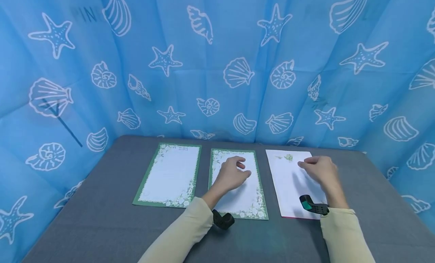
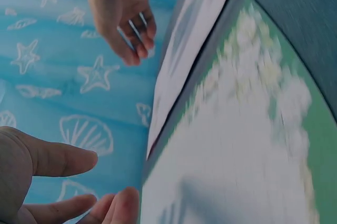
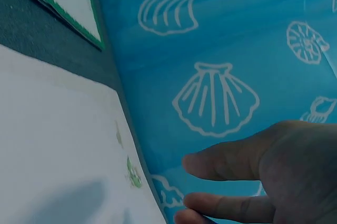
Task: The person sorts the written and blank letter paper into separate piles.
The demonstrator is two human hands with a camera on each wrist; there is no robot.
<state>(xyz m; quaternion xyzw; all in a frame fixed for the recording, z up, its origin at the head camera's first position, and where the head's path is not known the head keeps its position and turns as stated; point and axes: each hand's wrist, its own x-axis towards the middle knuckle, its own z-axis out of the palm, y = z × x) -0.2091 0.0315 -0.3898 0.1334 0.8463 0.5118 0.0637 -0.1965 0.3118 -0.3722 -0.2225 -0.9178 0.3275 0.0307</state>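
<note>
My left hand [image 1: 232,175] hovers above the middle sheet [image 1: 239,202], which is white with a green border and white flowers. Its thumb and fingers are apart with nothing between them, as the left wrist view also shows. Over the right-hand sheet [image 1: 289,191] hangs my right hand [image 1: 321,171], loosely bent and holding nothing. That sheet is plain white with a small green print near its far edge and a thin red line at its near edge. Both hands cast shadows on the paper beneath.
A second green-bordered sheet [image 1: 170,172] lies at the left of the row. All the paper rests on a dark grey tabletop [image 1: 102,225]. Behind the table hangs a blue curtain [image 1: 210,89] printed with shells and starfish. Each wrist wears a black band.
</note>
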